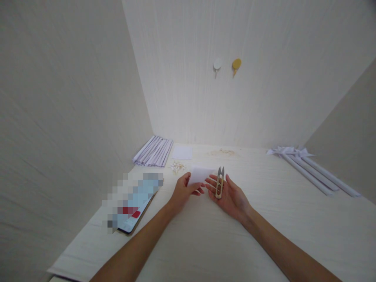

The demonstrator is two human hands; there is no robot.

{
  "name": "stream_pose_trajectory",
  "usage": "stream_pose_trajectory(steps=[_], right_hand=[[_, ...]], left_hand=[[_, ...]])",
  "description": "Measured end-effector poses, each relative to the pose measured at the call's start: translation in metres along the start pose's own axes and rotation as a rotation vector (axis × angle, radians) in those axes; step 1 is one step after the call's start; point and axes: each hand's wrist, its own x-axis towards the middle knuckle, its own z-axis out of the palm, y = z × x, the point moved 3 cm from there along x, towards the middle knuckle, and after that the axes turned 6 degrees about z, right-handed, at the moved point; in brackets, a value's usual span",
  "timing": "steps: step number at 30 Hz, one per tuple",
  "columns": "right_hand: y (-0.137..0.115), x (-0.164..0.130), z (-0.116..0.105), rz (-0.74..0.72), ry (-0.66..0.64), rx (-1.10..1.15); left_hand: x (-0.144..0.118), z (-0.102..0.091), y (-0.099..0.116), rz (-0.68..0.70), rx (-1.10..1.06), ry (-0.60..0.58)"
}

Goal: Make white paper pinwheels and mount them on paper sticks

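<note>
My left hand (183,192) pinches the lower edge of a small white square of paper (201,174), held just above the table. My right hand (230,196) lies palm up beside it. A pair of small thread snips (219,182) with a tan handle and grey blades rests across its fingers, blades pointing away from me. The fingertips of both hands nearly meet under the paper.
A phone (132,219) lies at the left on the pale wooden table (205,243). At the back left are a stack of folded paper strips (152,150), a white paper square (182,152) and small scraps (178,167). Rolled white paper sticks (311,170) lie at the right. Two hooks (226,66) hang on the wall.
</note>
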Motion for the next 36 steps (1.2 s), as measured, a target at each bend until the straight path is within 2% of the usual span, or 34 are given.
stream_pose_trajectory(steps=[3,6,11,14,18,20,25,27,30,32,33,36], right_hand=[[0.000,0.002,-0.002,-0.043,0.051,0.025],[0.001,0.004,-0.005,-0.060,0.073,0.031],[0.003,0.003,-0.004,-0.066,0.063,0.000],[0.003,0.003,-0.002,-0.062,0.047,0.006],[-0.007,0.005,-0.008,-0.074,0.077,0.044],[-0.021,0.006,-0.018,-0.162,0.191,0.092],[-0.080,-0.010,-0.055,-0.554,0.516,0.237],[-0.100,-0.020,-0.066,-0.650,0.533,0.132],[-0.119,-0.032,-0.079,-0.792,0.598,-0.251],[-0.122,-0.036,-0.088,-0.833,0.705,-0.445],[-0.122,-0.036,-0.093,-0.839,0.754,-0.475],[-0.121,-0.034,-0.098,-0.867,0.756,-0.560]], left_hand=[[-0.002,0.007,-0.007,-0.003,0.191,-0.141],[-0.004,0.010,-0.012,-0.002,0.331,-0.228],[-0.007,0.012,-0.005,0.137,0.413,-0.274],[-0.005,0.009,-0.004,0.124,0.355,-0.215],[-0.001,-0.001,-0.007,-0.081,0.124,-0.015],[0.000,-0.005,-0.006,-0.123,0.011,0.053],[0.002,-0.008,-0.003,-0.107,-0.063,0.097],[0.002,-0.008,-0.004,-0.112,-0.052,0.097],[0.002,-0.008,-0.005,-0.120,-0.044,0.098],[0.001,-0.007,-0.004,-0.120,-0.044,0.094],[0.001,-0.007,-0.004,-0.119,-0.044,0.093],[0.001,-0.007,-0.003,-0.119,-0.035,0.091]])
